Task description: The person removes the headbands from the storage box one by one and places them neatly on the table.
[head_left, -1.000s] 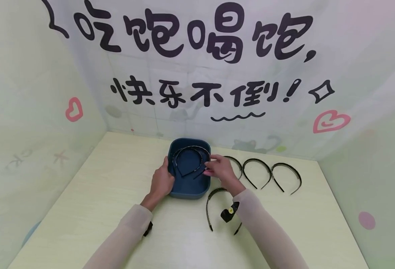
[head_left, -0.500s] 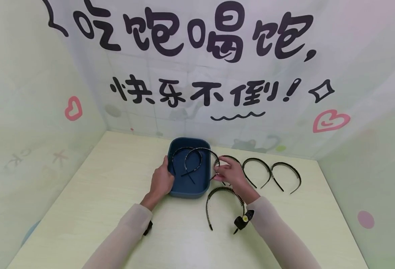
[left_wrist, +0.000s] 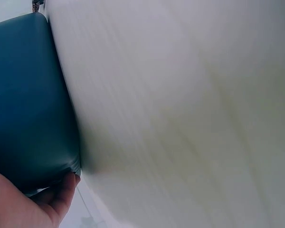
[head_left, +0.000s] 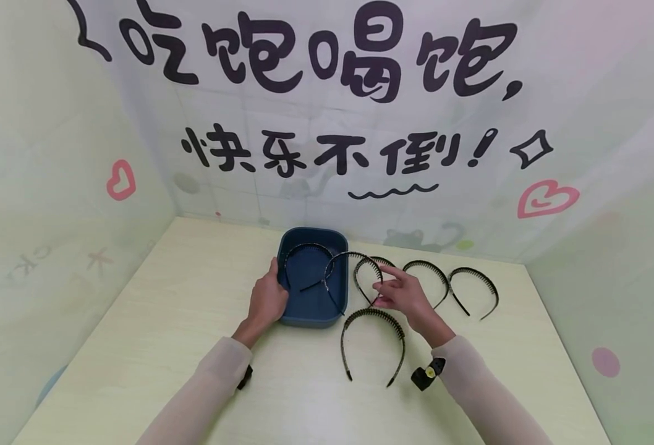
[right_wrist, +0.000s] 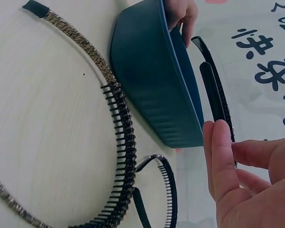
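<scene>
In the head view, my left hand [head_left: 268, 298] grips the left wall of a deep blue plastic bin [head_left: 314, 319]. The left wrist view shows its fingers at the bin's corner. A toothed black headband [head_left: 308, 245] lies inside the bin. My right hand [head_left: 407, 298] pinches another headband [head_left: 351, 253] between thumb and fingers; it hangs over the bin's right rim. Its dark tips [right_wrist: 211, 85] point toward the bin in the right wrist view. Just below, a headband with a glittery band [head_left: 374, 313] lies on the table, near the right hand.
A row of black toothed headbands lies behind and right of my right hand, among them a middle one [head_left: 427, 264] and a far right one [head_left: 474, 271]. A printed cloth wall [head_left: 282, 210] stands right behind the bin. The pale table [head_left: 305, 389] extends in front.
My right hand has moved to the right, carrying the pinched headband from inside the bin to over its right rim. The left hand and the bin have stayed put.
</scene>
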`<state>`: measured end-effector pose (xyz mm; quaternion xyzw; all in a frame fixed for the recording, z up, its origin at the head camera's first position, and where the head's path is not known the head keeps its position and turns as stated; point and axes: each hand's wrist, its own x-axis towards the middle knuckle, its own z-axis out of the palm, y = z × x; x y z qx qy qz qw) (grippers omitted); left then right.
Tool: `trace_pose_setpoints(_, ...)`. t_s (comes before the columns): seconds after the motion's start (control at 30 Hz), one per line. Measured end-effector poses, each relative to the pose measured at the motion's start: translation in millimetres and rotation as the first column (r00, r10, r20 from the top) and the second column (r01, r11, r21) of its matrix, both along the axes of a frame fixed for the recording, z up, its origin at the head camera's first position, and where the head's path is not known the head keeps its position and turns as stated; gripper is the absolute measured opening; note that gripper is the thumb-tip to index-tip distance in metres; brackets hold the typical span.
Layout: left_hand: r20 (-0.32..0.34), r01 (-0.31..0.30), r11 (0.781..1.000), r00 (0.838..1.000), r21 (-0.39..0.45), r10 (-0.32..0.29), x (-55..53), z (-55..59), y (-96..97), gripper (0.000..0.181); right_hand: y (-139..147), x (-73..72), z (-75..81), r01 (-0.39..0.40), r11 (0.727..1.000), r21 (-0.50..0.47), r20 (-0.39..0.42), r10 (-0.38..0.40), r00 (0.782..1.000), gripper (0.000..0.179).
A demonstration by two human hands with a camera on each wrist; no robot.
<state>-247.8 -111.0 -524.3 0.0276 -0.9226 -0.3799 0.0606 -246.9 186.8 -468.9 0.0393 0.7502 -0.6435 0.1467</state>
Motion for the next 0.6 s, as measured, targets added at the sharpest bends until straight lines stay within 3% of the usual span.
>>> trace_pose_setpoints(0.6,-0.003,-0.002,1.000,1.000,-0.011,0.002,0.8,0.7,-0.7,0.069,49.2,18.5,-9.8,0.014,1.000,0.009,0.041,-0.015,0.999,0.058)
